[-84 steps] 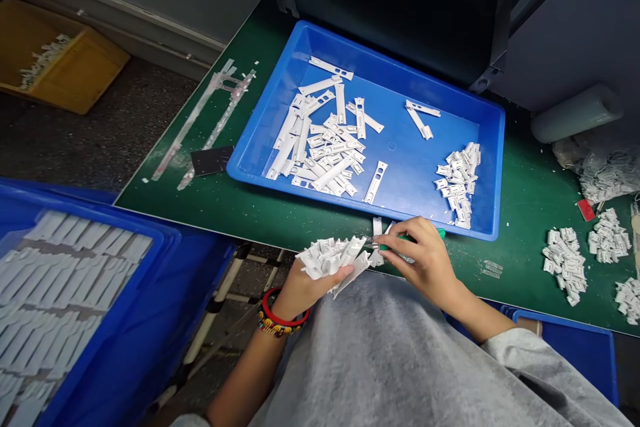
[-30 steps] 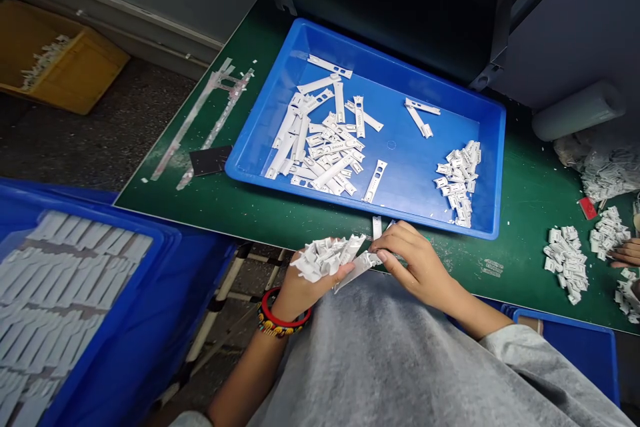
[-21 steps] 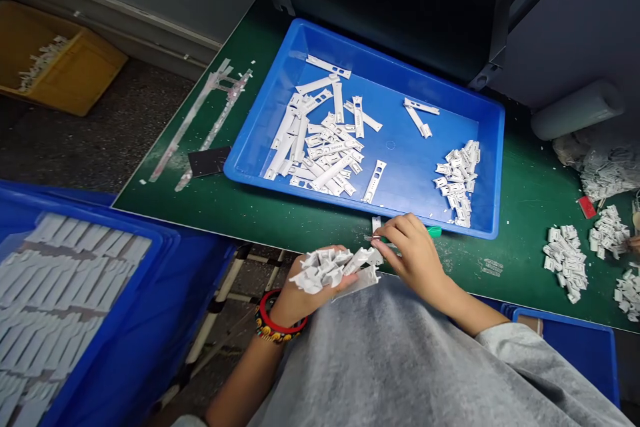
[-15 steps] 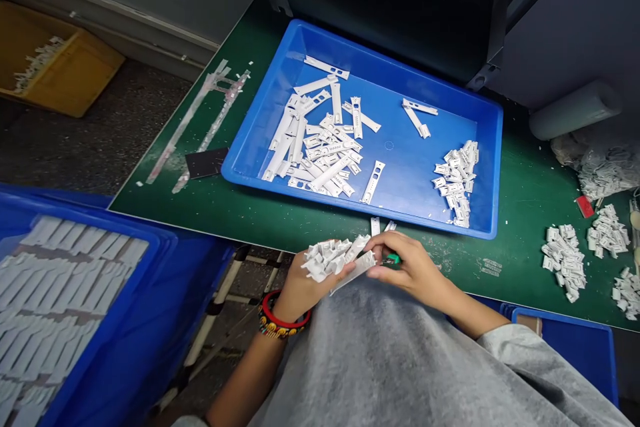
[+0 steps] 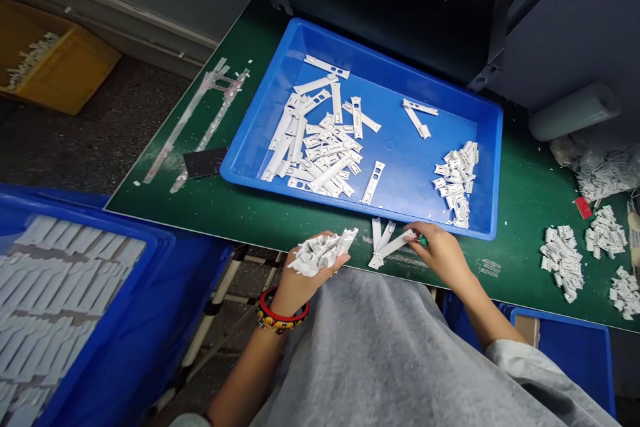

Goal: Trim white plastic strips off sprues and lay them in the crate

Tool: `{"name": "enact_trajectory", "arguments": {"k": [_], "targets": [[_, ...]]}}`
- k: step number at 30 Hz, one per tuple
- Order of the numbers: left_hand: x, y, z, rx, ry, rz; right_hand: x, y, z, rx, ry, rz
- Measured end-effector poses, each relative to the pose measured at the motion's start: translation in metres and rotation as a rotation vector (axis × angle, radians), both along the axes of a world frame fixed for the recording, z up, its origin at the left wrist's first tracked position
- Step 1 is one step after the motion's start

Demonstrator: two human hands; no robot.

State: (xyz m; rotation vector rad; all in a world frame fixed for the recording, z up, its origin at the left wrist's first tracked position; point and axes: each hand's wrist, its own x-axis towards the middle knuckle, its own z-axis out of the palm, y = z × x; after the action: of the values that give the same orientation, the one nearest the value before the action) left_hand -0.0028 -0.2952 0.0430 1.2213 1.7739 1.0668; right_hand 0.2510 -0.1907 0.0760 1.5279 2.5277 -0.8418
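Note:
My left hand (image 5: 307,283) is closed around a bunch of small white plastic parts (image 5: 320,252), held low in front of the grey shirt. Over the table's front edge, my right hand (image 5: 440,253) pinches the end of a long white plastic strip (image 5: 395,247). A small green object (image 5: 423,240) shows by its fingers; its kind is unclear. The strip's other end lies at two more white strips (image 5: 385,233) on the green table. Just behind them stands a blue tray (image 5: 430,197) with a heap of long white strips (image 5: 330,153) and a pile of short white parts (image 5: 457,180).
Piles of small white parts (image 5: 563,263) lie on the table at right, near a plastic bag (image 5: 605,167) and a white roll (image 5: 575,112). At left, a blue crate (image 5: 160,260) holds rows of white strips. A yellow bin (image 5: 85,67) stands on the floor.
My right hand has moved right, away from my left hand, carrying the long strip out to the other strips on the table. My left hand keeps the bunch.

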Motion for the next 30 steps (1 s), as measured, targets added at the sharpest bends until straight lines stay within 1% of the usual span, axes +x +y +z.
{"name": "enact_trajectory", "arguments": {"k": [3, 7, 9, 11, 13, 16, 18, 20, 21, 23, 25, 27, 30], "targets": [[0.002, 0.001, 0.003, 0.011, -0.017, 0.027, -0.005, -0.004, 0.005, 0.029, -0.141, 0.046], [0.006, 0.005, 0.012, -0.033, -0.197, 0.068, -0.011, -0.006, 0.014, 0.023, -0.3, 0.086], [0.008, 0.005, 0.014, -0.092, -0.284, 0.113, -0.011, -0.006, 0.015, 0.011, -0.309, 0.085], [0.011, 0.005, 0.013, -0.166, -0.379, 0.155, -0.014, -0.006, 0.017, -0.017, -0.235, 0.07], [0.015, 0.004, 0.011, -0.207, -0.484, 0.208, -0.02, -0.008, 0.019, -0.099, -0.077, 0.064], [0.023, 0.005, 0.01, -0.181, -0.63, 0.298, -0.04, -0.018, 0.022, -0.359, 0.243, 0.101], [0.029, 0.007, 0.011, -0.166, -0.697, 0.327, -0.056, -0.028, 0.022, -0.529, 0.418, 0.124], [0.033, 0.009, 0.014, -0.173, -0.745, 0.336, -0.069, -0.038, 0.02, -0.605, 0.507, 0.113], [0.035, 0.01, 0.015, -0.178, -0.768, 0.345, -0.073, -0.042, 0.019, -0.604, 0.526, 0.1], [0.035, 0.012, 0.018, -0.172, -0.812, 0.381, -0.076, -0.045, 0.017, -0.548, 0.532, 0.068], [0.032, 0.014, 0.019, -0.149, -0.853, 0.418, -0.074, -0.044, 0.016, -0.457, 0.516, 0.057], [0.028, 0.016, 0.019, -0.113, -0.872, 0.427, -0.071, -0.041, 0.017, -0.36, 0.496, 0.073], [0.022, 0.019, 0.015, -0.049, -0.777, 0.388, -0.068, -0.037, 0.021, -0.265, 0.45, 0.139]]}}
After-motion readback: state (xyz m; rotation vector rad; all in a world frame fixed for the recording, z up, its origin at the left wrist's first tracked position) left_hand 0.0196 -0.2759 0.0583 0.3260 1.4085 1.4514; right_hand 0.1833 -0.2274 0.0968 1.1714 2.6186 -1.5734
